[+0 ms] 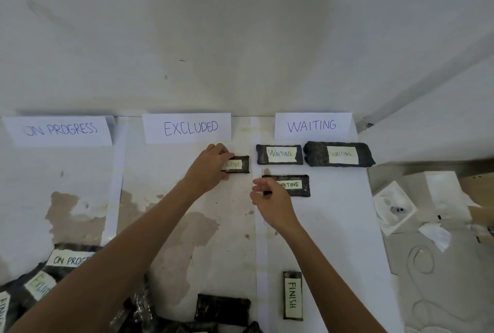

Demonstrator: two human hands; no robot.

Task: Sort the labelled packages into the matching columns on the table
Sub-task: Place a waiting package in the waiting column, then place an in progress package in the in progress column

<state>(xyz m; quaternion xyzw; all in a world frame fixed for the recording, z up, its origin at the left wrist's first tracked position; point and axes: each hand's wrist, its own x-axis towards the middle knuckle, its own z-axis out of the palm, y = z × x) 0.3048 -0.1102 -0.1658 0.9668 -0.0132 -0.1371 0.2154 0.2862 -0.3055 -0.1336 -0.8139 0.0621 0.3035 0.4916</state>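
Observation:
My left hand (pixel 209 169) grips the left end of a small black package labelled EXCLUDED (pixel 238 164), lying just under the EXCLUDED sign (pixel 187 128). My right hand (pixel 272 201) hovers with loosely curled fingers over the left end of a WAITING package (pixel 294 185) and holds nothing. Two more WAITING packages (pixel 279 154) (pixel 340 154) lie below the WAITING sign (pixel 312 125). The ON PROGRESS sign (pixel 60 129) heads the left column.
A FINISH package (pixel 292 295) lies upright near the front in the right column. A pile of black packages (pixel 222 310) with ON PROGRESS, EXCLUDED and FINISH labels sits at the front left. White boxes and paper (pixel 395 207) lie beyond the table's right edge.

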